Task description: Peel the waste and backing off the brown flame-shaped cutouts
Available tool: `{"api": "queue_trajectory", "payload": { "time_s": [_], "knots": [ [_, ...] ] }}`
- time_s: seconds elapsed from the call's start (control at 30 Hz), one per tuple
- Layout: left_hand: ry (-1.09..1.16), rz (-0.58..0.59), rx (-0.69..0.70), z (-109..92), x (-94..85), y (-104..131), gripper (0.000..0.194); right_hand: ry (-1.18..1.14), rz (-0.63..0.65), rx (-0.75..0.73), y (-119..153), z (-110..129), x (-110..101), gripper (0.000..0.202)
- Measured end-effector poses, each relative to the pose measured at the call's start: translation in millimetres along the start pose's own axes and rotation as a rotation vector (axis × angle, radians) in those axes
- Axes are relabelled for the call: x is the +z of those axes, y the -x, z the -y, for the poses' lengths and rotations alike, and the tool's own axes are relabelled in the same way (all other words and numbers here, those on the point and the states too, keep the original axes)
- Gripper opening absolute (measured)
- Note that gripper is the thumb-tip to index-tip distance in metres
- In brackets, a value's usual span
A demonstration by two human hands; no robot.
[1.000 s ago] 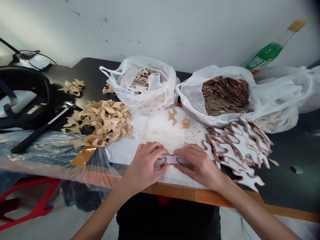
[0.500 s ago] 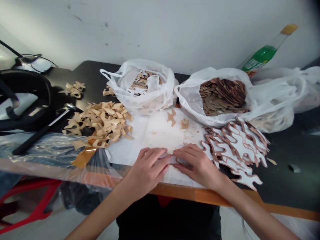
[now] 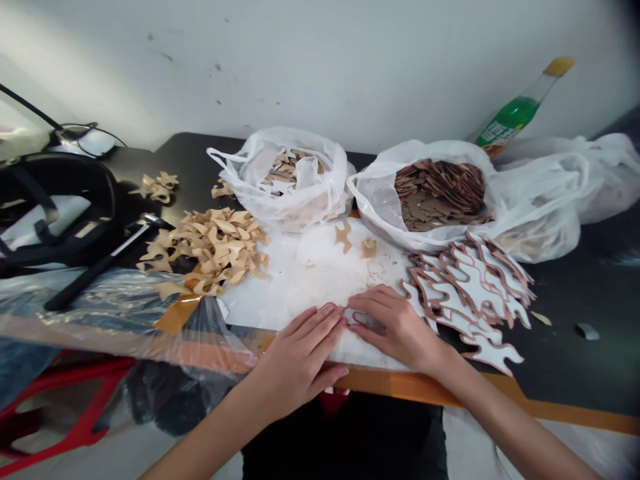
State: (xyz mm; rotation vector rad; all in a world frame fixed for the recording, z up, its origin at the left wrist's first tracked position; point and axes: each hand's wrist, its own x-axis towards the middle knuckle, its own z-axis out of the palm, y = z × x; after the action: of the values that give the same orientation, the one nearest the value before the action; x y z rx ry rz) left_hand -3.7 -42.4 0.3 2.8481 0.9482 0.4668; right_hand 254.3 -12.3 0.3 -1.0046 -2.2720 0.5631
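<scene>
At the table's front edge, my right hand (image 3: 395,323) pinches a curvy white-faced piece with a brown edge (image 3: 361,319), mostly hidden under the fingers. My left hand (image 3: 305,347) lies flat beside it with fingers stretched, their tips touching the piece's left side; the thumb hangs near the edge. White paper (image 3: 310,267) lies beneath both hands. On it, beyond my hands, are two tan scraps, a curvy one (image 3: 343,237) and a squarish one (image 3: 369,249). To the right, a pile of similar white-faced pieces (image 3: 473,287) lies beside my right hand.
A heap of curled tan scraps (image 3: 215,247) lies left, near a hammer (image 3: 105,263) and a black bag (image 3: 55,207). Two white plastic bags hold pieces, the left bag (image 3: 300,207) and the right bag (image 3: 375,193). A green bottle (image 3: 515,117) stands behind.
My left hand has flattened and its fingers have straightened over the piece, the thumb dropping toward the table edge. My right hand keeps its pinch. The view has shifted slightly.
</scene>
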Motion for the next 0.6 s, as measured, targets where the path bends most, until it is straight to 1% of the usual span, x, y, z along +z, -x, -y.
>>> {"api": "queue_trajectory", "payload": {
  "time_s": [0.1,0.23,0.4,0.5,0.6],
  "knots": [
    [0.036,0.007,-0.021,0,1.3,1,0.062,0.012,-0.007,0.001,1,1,1,0.028],
    [0.071,0.023,-0.060,1,-1.4,3,0.061,0.039,0.006,0.005,3,1,1,0.030],
    [0.019,0.018,-0.091,-1,-3.1,8,0.062,0.124,0.047,0.034,9,11,-1,0.034],
    [-0.021,0.020,-0.091,-2,-1.7,11,0.066,0.259,0.102,0.029,17,24,3,0.054],
    [-0.043,0.026,-0.076,-2,-0.8,13,0.070,0.331,0.218,-0.027,25,35,10,0.081]
  ]
}}
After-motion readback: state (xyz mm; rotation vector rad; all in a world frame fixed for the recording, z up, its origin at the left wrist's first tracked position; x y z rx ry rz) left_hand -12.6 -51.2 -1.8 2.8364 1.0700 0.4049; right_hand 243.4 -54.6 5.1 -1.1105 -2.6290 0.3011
